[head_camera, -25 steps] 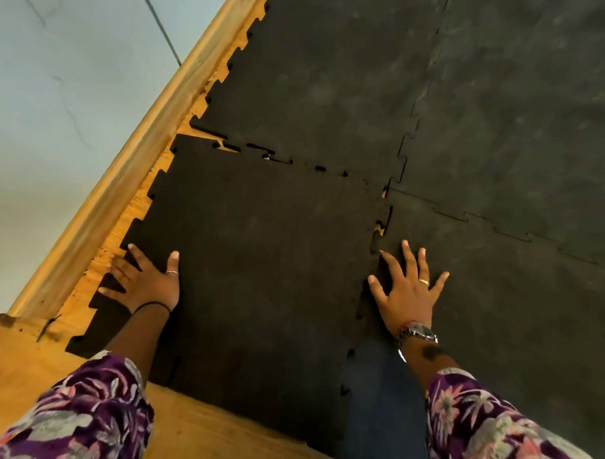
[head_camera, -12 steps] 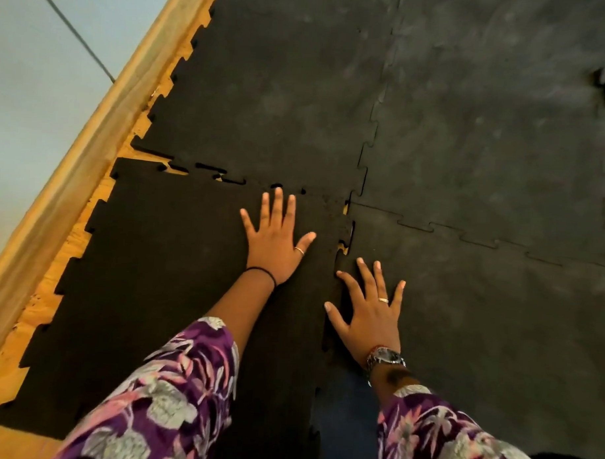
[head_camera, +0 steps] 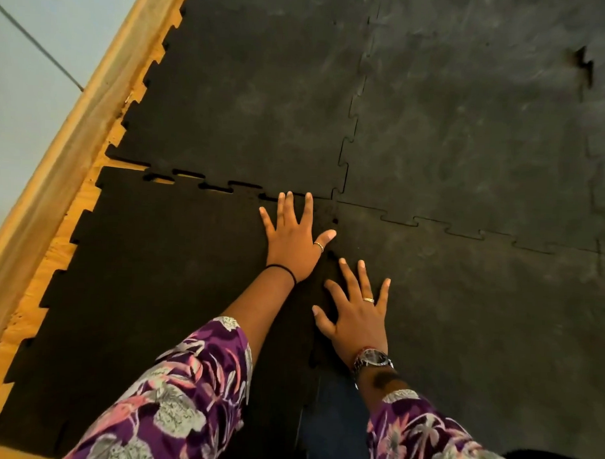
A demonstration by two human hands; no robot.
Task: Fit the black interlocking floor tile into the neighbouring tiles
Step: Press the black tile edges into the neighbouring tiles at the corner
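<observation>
Black floor tile (head_camera: pixel 162 276), orange-tan wooden floor (head_camera: pixel 71 228), purple floral sleeves (head_camera: pixel 192 390), pale grey-blue wall (head_camera: pixel 31 92).

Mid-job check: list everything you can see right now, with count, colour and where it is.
loose floor tile: one, black, lower left, far edge not fully locked
laid floor tiles: at least three, dark grey-black, top and right, interlocked
wooden subfloor: one, orange-brown, bare strip along the tiles' left edge
baseboard: one, light wood, diagonal at left
wall: one, pale grey-blue, upper left
wristwatch: one, silver, right wrist
left hand: flat on the loose tile's far right corner
right hand: flat, beside the seam
</observation>
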